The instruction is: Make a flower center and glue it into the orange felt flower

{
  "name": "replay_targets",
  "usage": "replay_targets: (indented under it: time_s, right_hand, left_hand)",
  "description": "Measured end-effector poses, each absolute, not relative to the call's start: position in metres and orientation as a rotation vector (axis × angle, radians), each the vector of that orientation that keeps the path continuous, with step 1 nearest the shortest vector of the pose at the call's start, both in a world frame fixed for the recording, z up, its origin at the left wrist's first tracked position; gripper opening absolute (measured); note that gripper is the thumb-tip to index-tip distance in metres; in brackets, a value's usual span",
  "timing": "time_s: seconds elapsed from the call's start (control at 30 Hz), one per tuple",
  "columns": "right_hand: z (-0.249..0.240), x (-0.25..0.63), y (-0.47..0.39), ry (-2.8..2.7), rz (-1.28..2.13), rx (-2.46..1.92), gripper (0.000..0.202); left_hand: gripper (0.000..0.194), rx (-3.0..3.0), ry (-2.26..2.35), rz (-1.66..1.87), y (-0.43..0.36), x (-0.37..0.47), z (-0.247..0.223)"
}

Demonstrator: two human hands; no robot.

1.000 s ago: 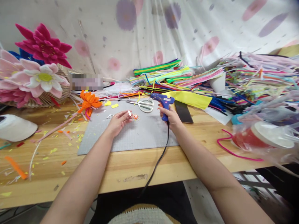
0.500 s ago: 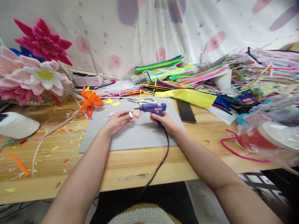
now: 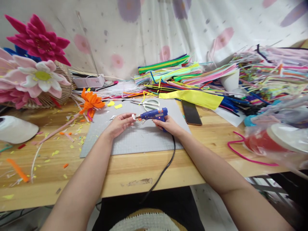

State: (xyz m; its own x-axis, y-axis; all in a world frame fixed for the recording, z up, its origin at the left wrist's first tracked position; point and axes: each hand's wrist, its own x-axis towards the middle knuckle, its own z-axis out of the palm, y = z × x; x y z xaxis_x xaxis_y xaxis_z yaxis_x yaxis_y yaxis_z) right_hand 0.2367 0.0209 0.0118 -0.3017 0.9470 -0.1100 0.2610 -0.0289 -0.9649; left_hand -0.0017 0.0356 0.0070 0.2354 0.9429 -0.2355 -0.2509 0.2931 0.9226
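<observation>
My right hand (image 3: 168, 125) grips a blue hot glue gun (image 3: 154, 114) by its handle, with a small red light showing on its side. The gun's nozzle points left and meets a small white piece (image 3: 133, 116), its kind too small to tell. Thumb and fingers of my left hand (image 3: 121, 124) pinch that white piece. Behind the nozzle, a small orange-and-white spiky thing (image 3: 139, 120) is partly hidden by the gun. Under both hands lies a grey mat (image 3: 144, 141).
Scissors (image 3: 150, 104) and yellow scraps (image 3: 118, 106) lie at the mat's back. An orange flower (image 3: 92, 102) stands left of them, a phone (image 3: 192, 113) right. Pipe cleaners (image 3: 168, 72) pile along the back. The gun's black cord (image 3: 166, 168) runs over the table's front edge.
The glue gun has moved left and slightly down, bringing its nozzle to the white piece. My left hand stays nearly in place, still pinching it. The view has shifted slightly.
</observation>
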Motion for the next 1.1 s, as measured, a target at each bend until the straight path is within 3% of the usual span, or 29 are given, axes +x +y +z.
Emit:
replay_targets:
  time_s: [1.1]
  right_hand:
    - [0.0099,0.2328,0.023,-1.64,1.304,-1.31,0.046]
  left_hand:
    - [0.032,0.896,0.982,0.979,0.0336,0.0021,0.0097]
